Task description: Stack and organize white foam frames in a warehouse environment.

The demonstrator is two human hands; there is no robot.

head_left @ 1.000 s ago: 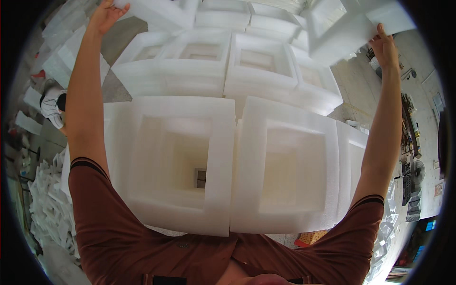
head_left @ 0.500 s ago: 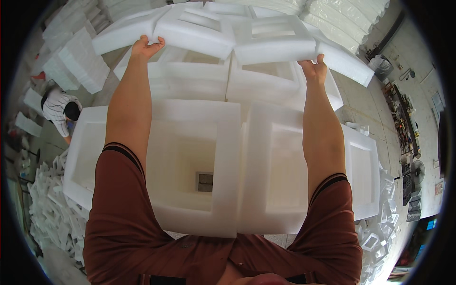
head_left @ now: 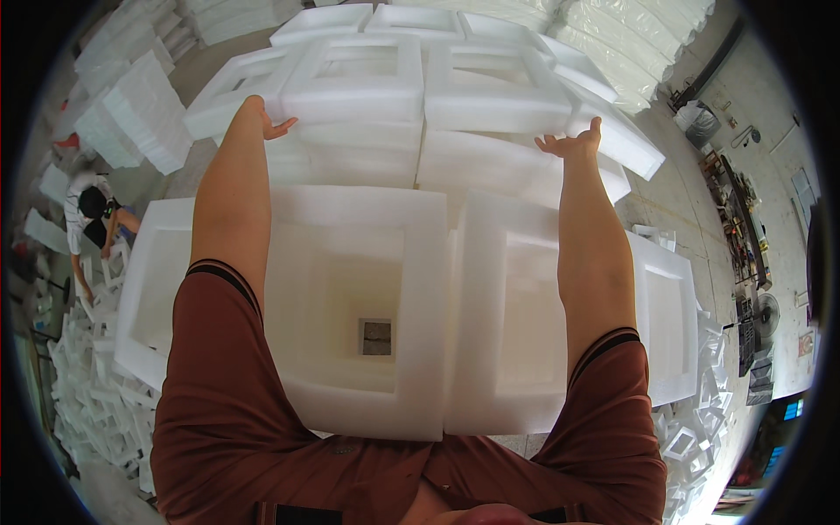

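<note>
Both my arms stretch forward over white foam frames stacked in columns. My left hand (head_left: 275,128), its fingers apart, is by the front lower edge of a foam frame (head_left: 352,101) on the far row. My right hand (head_left: 573,142) has fingers and thumb spread, palm up, just below another foam frame (head_left: 496,105) on that row. Neither hand grips anything; whether the fingertips touch the foam I cannot tell. Nearer me stand a hollow foam stack (head_left: 423,306) and a second foam stack (head_left: 465,350), side by side between my forearms.
A co-worker (head_left: 93,206) bends at the left beside a heap of loose foam pieces (head_left: 96,376). Foam sheets (head_left: 144,114) are piled at the far left. Wrapped white bundles (head_left: 612,44) stand at the back. A shelf with tools (head_left: 739,219) and a fan (head_left: 766,315) line the right side.
The far row of foam frames has come down and settled on the stacks beneath. My hands have dropped slightly and opened away from the edges. The co-worker has shifted.
</note>
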